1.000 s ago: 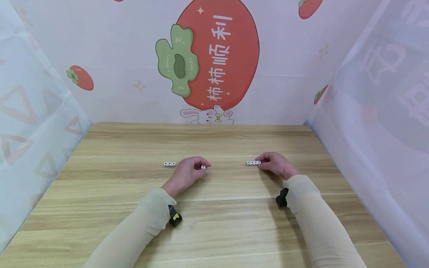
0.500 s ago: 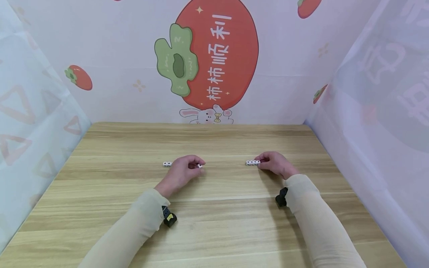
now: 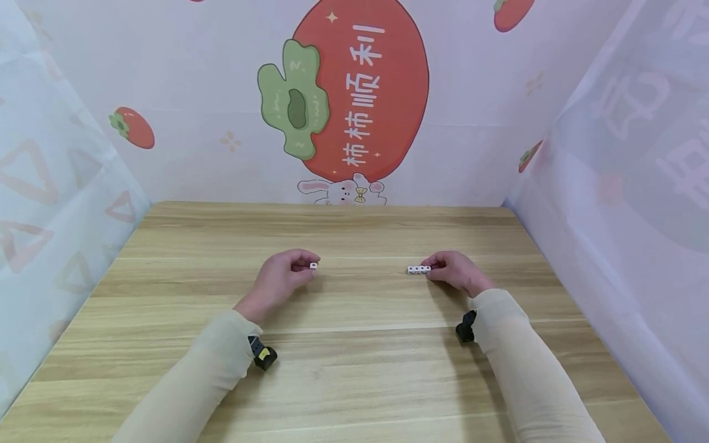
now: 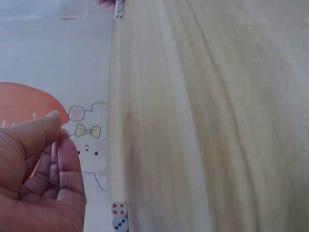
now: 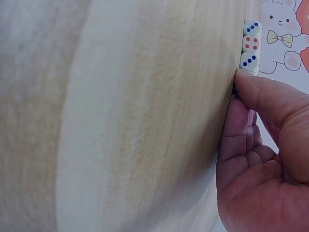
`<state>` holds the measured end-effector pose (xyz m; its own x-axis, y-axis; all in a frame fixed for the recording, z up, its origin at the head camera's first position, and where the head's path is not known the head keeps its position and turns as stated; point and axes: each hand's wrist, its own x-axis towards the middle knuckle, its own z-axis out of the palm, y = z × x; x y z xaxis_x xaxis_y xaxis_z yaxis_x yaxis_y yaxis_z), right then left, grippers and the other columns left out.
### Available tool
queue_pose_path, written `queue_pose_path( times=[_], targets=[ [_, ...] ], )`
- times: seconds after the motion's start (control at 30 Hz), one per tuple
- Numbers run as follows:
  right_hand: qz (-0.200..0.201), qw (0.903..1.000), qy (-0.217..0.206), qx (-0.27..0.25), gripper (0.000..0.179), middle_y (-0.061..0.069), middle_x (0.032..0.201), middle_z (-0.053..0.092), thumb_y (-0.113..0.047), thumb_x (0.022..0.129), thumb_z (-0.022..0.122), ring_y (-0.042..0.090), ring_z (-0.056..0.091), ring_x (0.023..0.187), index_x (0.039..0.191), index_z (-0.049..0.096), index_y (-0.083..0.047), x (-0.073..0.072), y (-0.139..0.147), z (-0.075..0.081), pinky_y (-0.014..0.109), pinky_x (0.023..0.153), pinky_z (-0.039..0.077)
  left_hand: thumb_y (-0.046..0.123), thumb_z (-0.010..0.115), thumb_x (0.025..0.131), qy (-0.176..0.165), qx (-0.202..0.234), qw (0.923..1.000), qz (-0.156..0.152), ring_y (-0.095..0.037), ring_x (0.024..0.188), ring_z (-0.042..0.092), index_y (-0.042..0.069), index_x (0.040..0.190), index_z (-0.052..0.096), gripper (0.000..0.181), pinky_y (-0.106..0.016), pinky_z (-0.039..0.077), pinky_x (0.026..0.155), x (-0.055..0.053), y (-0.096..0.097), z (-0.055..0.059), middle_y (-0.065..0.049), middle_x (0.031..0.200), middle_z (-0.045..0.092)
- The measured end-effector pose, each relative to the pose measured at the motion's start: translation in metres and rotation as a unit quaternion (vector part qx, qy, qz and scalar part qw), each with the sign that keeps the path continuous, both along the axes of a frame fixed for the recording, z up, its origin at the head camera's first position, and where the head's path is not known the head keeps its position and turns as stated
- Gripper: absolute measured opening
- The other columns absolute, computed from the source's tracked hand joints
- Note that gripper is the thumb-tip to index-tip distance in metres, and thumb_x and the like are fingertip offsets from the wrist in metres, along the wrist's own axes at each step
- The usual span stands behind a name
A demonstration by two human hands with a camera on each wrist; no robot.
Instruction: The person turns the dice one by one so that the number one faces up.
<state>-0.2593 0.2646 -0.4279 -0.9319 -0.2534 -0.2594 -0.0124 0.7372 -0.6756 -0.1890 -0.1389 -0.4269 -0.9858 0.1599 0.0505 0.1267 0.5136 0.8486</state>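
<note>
In the head view my left hand (image 3: 279,277) pinches a single white die (image 3: 313,266) between thumb and fingers, raised over the table. That die is hidden in the left wrist view. Below this hand, the left wrist view has a second row of dice (image 4: 119,216), its top faces showing red four and blue three; in the head view the hand covers it. My right hand (image 3: 456,272) pinches the right end of a short row of white dice (image 3: 416,269). From the right wrist, its dice (image 5: 250,43) stand touching in line on the table, the end one mostly covered by the thumb.
The wooden table (image 3: 354,369) spreads under both hands. A printed cloth wall (image 3: 210,80) rises behind its far edge, and more cloth (image 3: 620,203) hangs at each side. Each wrist wears a small black camera (image 3: 264,357).
My left hand has moved left and a little farther away with its die, now covering the left row of dice. The right hand has stayed at its row.
</note>
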Motion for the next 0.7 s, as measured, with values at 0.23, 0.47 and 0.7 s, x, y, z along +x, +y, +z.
queue_pose_path(
  times=[0.23,0.47,0.7],
  targets=[
    [-0.005,1.0,-0.002,-0.001,0.024,0.01,0.113,0.068,-0.011,0.097,0.072,0.023,0.055,0.099,0.121,0.072,-0.006,0.002,0.0,0.0,0.035,0.089,0.043,0.012,0.076,0.095,0.003,-0.011,0.9997,0.023,-0.02,0.096,0.065,0.006,0.122,0.073,0.028,-0.026,0.054,0.079,-0.003,-0.016,0.002,-0.007,0.109,0.074],
    [-0.008,0.9999,-0.008,-0.005,0.024,0.01,0.113,0.068,-0.011,0.098,0.071,0.024,0.055,0.099,0.121,0.072,-0.006,0.003,-0.001,0.0,0.035,0.089,0.043,0.012,0.076,0.095,-0.003,-0.022,0.9992,0.034,-0.02,0.096,0.066,0.006,0.122,0.073,0.027,-0.027,0.054,0.077,-0.004,-0.028,0.005,-0.006,0.109,0.075],
    [-0.006,1.0,-0.004,-0.002,0.024,0.01,0.114,0.068,-0.011,0.098,0.071,0.024,0.055,0.099,0.121,0.072,-0.006,0.001,-0.001,0.0,0.036,0.091,0.043,0.014,0.075,0.096,0.01,-0.049,0.9977,0.047,-0.022,0.096,0.067,0.006,0.122,0.073,0.027,-0.033,0.055,0.081,-0.006,-0.044,0.008,-0.007,0.108,0.075]
  ],
)
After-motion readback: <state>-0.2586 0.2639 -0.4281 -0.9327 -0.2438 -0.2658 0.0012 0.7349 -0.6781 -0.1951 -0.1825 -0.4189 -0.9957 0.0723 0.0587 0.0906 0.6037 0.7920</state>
